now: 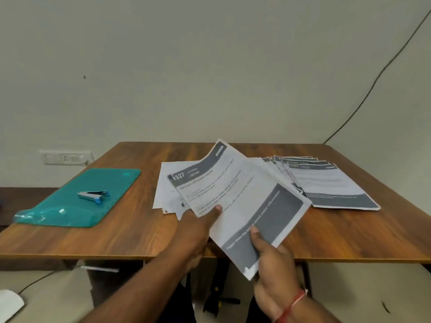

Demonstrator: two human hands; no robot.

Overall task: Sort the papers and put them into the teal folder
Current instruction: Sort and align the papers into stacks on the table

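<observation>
I hold a printed sheet (242,197) with dark grey bands, tilted above the table's front edge. My left hand (198,229) grips its left edge with the thumb on top. My right hand (272,257) pinches its lower edge, thumb on the grey band. Under it lies a loose pile of white papers (168,190). A fanned stack of printed papers (326,183) lies to the right. The teal folder (70,206) lies flat on the table's left side.
A small blue and silver stapler (93,196) sits on the teal folder. The wooden table (349,229) meets a wall with a socket plate (65,157) at the left. A black cable (373,85) runs down the wall at the right.
</observation>
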